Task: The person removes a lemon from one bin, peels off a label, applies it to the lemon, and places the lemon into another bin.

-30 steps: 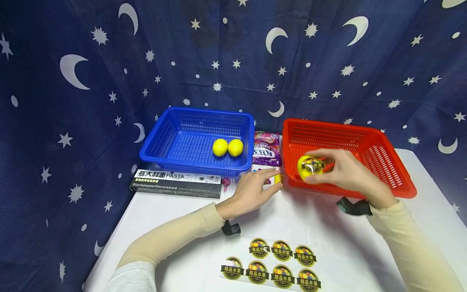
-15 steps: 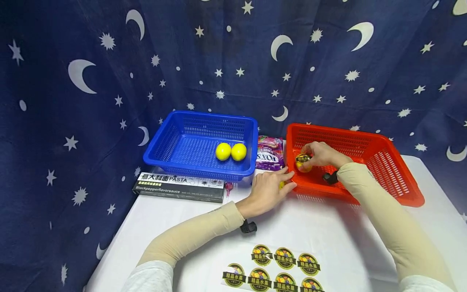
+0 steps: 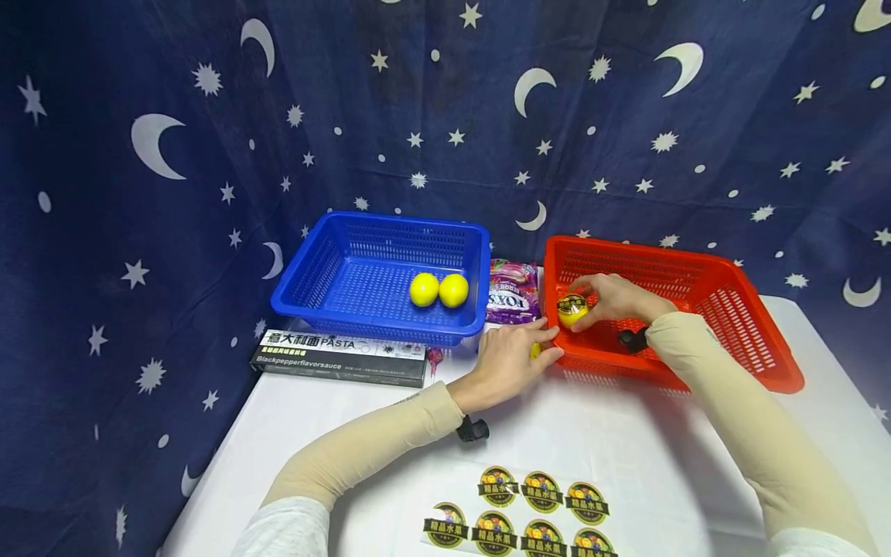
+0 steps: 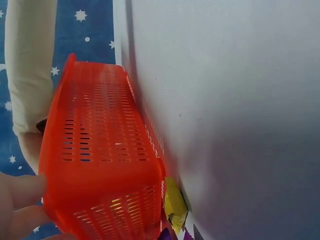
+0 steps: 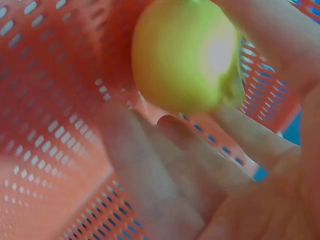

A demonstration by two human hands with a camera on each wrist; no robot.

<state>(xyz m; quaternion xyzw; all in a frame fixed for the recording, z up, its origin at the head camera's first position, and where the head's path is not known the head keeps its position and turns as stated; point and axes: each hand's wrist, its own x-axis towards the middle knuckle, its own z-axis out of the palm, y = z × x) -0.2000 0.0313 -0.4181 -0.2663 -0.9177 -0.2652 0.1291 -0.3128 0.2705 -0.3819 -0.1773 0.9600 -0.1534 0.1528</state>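
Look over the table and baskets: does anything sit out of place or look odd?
Mostly tidy. One oddity: a small yellow wrapper lies wedged under the near corner of the red basket, beside the left hand. The purple candy bag is squeezed between the baskets.

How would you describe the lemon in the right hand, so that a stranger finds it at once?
Look at the red basket on the right of the white table. At its near-left corner the right hand holds a yellow lemon. Unlike the two bare lemons in the blue basket, it bears a round dark sticker.
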